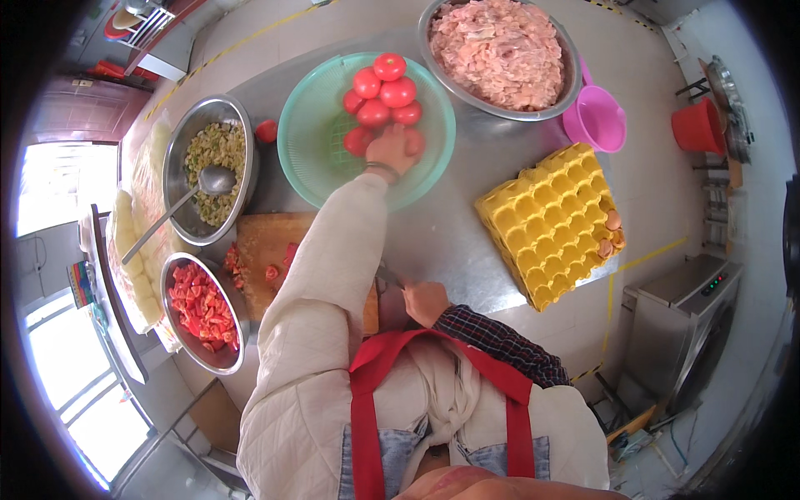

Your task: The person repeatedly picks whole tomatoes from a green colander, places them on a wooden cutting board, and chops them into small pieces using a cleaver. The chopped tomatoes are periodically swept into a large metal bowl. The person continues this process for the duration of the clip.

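Note:
My left hand (pixel 390 149) reaches into a green plastic colander basket (pixel 300 169) and touches whole red tomatoes (pixel 373 114); whether it grips one is unclear. Near the table's front edge, my right hand (pixel 426 303) is closed around a knife (pixel 390 275), which is partly hidden. Left of it, a wooden cutting board (pixel 256 231) bears tomato pieces (pixel 272 272), partly covered by my left sleeve. Chopped tomato (pixel 201 306) fills much of a steel bowl (pixel 167 281) beside the board. One tomato (pixel 266 131) lies outside the basket, to its left.
A steel bowl (pixel 178 140) of chopped green-and-pale food holds a ladle (pixel 216 180). Raw minced meat (pixel 497 53) fills a large metal basin (pixel 453 90). To the right are a pink plastic dipper (pixel 597 119) and stacked yellow egg trays (pixel 550 225) with several eggshells.

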### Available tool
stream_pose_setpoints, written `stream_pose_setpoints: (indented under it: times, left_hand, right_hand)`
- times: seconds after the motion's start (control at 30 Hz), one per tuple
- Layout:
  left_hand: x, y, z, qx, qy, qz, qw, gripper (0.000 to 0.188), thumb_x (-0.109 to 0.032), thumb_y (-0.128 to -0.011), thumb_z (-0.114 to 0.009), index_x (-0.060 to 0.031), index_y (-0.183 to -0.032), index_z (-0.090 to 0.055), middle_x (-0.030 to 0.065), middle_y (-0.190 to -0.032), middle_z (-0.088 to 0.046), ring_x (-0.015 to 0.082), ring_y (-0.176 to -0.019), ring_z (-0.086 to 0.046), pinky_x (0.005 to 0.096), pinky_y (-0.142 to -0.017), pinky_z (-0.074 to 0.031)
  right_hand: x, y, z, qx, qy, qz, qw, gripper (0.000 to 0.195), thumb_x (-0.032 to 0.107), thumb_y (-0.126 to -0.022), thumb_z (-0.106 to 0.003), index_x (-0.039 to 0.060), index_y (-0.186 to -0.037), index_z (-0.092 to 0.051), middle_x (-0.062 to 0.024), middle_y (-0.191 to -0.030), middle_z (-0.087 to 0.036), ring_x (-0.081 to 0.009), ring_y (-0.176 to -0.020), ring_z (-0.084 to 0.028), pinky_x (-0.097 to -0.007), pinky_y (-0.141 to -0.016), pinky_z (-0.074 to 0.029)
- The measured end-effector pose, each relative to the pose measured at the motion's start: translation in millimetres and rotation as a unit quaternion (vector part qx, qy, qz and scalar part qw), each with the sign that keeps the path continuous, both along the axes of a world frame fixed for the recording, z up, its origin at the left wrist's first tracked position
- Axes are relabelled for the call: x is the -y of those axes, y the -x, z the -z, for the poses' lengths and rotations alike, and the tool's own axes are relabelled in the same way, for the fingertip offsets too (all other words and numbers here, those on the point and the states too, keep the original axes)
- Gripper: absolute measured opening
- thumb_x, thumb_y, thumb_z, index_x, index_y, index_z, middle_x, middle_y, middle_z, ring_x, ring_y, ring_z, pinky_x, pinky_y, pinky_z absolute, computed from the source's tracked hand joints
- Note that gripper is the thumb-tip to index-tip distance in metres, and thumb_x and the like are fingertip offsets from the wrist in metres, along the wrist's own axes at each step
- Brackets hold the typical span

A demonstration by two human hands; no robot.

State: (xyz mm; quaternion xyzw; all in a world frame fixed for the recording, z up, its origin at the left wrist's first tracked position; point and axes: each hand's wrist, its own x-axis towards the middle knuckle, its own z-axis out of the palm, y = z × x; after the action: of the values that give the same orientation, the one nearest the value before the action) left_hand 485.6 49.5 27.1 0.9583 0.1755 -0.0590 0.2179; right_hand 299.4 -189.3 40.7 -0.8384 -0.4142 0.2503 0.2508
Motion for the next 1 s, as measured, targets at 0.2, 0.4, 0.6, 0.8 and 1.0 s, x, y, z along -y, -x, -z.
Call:
stream_pose_setpoints:
  times: [0.2, 0.4, 0.6, 0.8, 1.0]
  left_hand:
    - [-3.9, -2.8, -43.4, 0.096, 0.006, -0.091, 0.991, 0.072, -0.045, -0.070, -0.077, -0.0093, -0.126, -0.051, 0.0133, -0.120, -0.056, 0.0320, -0.103, -0.060, 0.0442, -0.078, -0.051]
    - [-46.8, -66.5, -79.3, 0.329, -0.190, -0.032, 0.925, 0.072, -0.043, -0.070, -0.077, -0.0145, -0.130, -0.048, 0.0144, -0.129, -0.051, 0.0311, -0.120, -0.049, 0.0465, -0.093, -0.043]
    - [-42.8, -59.6, -59.4, 0.167, -0.093, 0.012, 0.981, 0.071, -0.042, -0.073, -0.076, -0.0144, -0.131, -0.046, 0.0119, -0.125, -0.055, 0.0335, -0.113, -0.055, 0.0473, -0.093, -0.043]
    - [-46.8, 9.9, -62.3, 0.284, 0.066, -0.028, 0.956, 0.056, -0.045, -0.076, -0.072, -0.0089, -0.117, -0.056, 0.0178, -0.112, -0.062, 0.0371, -0.100, -0.062, 0.0424, -0.082, -0.051]
    - [-89.3, 29.9, -60.3, 0.102, 0.027, -0.244, 0.964, 0.071, -0.059, -0.075, -0.066, -0.0046, -0.120, -0.058, 0.0161, -0.088, -0.069, 0.0369, -0.085, -0.066, 0.0436, -0.075, -0.052]
  right_hand:
    - [-0.4, -6.5, -5.2, -0.020, 0.035, -0.006, 0.999, 0.020, 0.018, -0.088, -0.055, 0.0073, -0.104, -0.060, -0.0161, -0.068, -0.064, -0.0371, -0.061, -0.063, -0.0489, -0.054, -0.050]
    - [3.7, 7.6, 18.5, 0.026, 0.020, -0.012, 0.999, 0.033, 0.015, -0.083, -0.052, 0.0078, -0.114, -0.062, -0.0135, -0.062, -0.065, -0.0325, -0.054, -0.064, -0.0455, -0.049, -0.050]
    - [4.1, 5.6, 16.8, 0.017, 0.049, -0.014, 0.999, 0.029, 0.015, -0.082, -0.053, 0.0085, -0.109, -0.062, -0.0143, -0.065, -0.065, -0.0332, -0.056, -0.065, -0.0470, -0.050, -0.050]
    - [2.4, -0.1, 8.1, -0.027, 0.035, -0.017, 0.999, 0.021, 0.018, -0.088, -0.054, 0.0096, -0.106, -0.060, -0.0157, -0.072, -0.066, -0.0360, -0.064, -0.065, -0.0480, -0.055, -0.050]
    - [-0.8, -1.3, 2.8, -0.032, 0.057, -0.020, 0.998, 0.019, 0.018, -0.088, -0.053, 0.0092, -0.104, -0.060, -0.0165, -0.076, -0.067, -0.0363, -0.067, -0.065, -0.0482, -0.057, -0.051]
